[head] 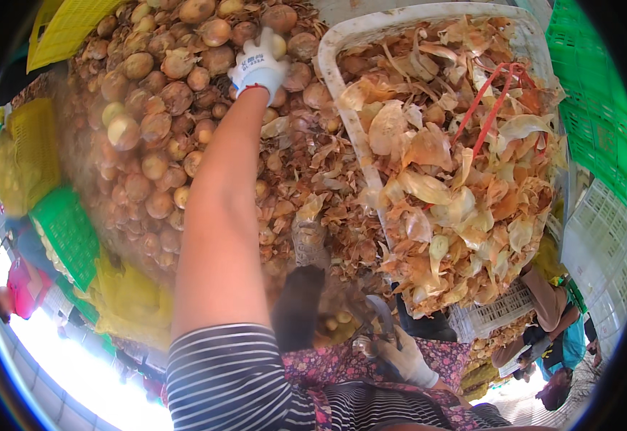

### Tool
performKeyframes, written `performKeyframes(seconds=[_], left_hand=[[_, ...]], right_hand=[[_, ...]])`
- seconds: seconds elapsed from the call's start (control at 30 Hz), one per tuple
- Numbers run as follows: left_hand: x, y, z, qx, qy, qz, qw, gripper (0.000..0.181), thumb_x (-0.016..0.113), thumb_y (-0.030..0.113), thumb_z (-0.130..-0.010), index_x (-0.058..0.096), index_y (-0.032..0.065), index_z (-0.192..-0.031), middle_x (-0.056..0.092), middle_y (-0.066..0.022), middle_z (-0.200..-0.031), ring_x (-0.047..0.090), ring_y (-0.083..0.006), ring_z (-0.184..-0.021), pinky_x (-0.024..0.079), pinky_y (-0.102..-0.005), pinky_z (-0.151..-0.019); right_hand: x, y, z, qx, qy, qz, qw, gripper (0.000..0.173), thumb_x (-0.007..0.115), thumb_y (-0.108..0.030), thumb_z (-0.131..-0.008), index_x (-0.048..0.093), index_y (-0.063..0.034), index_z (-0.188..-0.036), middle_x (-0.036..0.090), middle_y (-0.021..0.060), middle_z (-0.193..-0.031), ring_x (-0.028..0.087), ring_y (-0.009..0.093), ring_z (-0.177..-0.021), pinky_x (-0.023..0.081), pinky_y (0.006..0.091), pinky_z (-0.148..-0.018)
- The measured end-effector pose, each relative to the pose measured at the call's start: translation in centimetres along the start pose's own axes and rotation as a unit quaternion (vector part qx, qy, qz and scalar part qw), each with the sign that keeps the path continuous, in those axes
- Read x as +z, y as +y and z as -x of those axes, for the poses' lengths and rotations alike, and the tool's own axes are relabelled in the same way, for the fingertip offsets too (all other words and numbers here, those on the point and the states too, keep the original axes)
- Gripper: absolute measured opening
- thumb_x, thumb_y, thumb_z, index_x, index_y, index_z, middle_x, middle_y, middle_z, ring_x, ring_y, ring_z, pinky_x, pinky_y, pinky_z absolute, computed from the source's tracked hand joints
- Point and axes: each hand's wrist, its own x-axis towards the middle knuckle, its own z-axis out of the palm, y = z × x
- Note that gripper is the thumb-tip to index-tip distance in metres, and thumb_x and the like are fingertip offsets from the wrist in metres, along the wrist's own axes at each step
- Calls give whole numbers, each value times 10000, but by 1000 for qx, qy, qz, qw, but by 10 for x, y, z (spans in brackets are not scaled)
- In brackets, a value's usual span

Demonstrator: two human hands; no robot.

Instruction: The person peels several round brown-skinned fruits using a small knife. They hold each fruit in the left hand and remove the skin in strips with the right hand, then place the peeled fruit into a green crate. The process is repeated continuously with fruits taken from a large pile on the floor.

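Note:
My left hand, in a white glove, reaches far out over a large heap of onions. Its fingers are spread against the onions, beside a pale onion; its palm side is hidden. Near my lap, my gloved right hand grips a curved metal tool, perhaps shears, partly blurred. Between the heap and my lap lie loose dry onion skins, with a dirty shoe among them. To the right, a white plastic tub is heaped with onion skins and a red strap.
Yellow crates, a green crate and yellow mesh bags line the left. Green crates and white crates stand at right. One person is at far left, another person at lower right.

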Motion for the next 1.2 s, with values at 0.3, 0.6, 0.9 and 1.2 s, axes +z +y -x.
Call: performKeyframes(seconds=[0.3, 0.6, 0.9, 1.2], left_hand=[[-21, -9, 0, 140, -165, -186, 958, 643, 672, 368, -812, 440, 175, -1380, 517, -123, -1376, 605, -327, -1150, 472, -453, -973], [-161, -9, 224, -122, -216, 557, 792, 465, 750, 244, -857, 550, 75, -1241, 653, -95, -1077, 634, -164, -977, 548, -302, -834], [-366, 64, 398, -4, -308, 499, 810, 483, 516, 197, -1001, 446, -19, -1428, 548, -181, -1372, 530, -260, -1255, 391, -328, -1074], [-468, 119, 459, 105, -113, 719, 678, 913, 821, -66, -675, 333, 29, -1441, 474, -179, -1401, 545, -243, -1222, 475, -396, -1035]], right_hand=[[-6, -14, -1, -11, -17, 29, 999, 475, 645, -300, -878, 562, -7, -1243, 626, 56, -844, 591, 125, -727, 496, 279, -668], [12, -68, 37, -279, -28, -35, 959, 437, 686, -190, -877, 541, 36, -1221, 678, 69, -909, 611, 107, -738, 512, 266, -700], [15, -122, 155, -254, -175, -54, 950, 583, 689, -181, -856, 493, -12, -1379, 651, 50, -926, 589, 87, -666, 499, 241, -578], [29, -114, 301, -428, -245, -24, 870, 397, 507, -288, -1013, 428, -66, -1333, 604, 56, -843, 491, 108, -527, 425, 238, -479]])
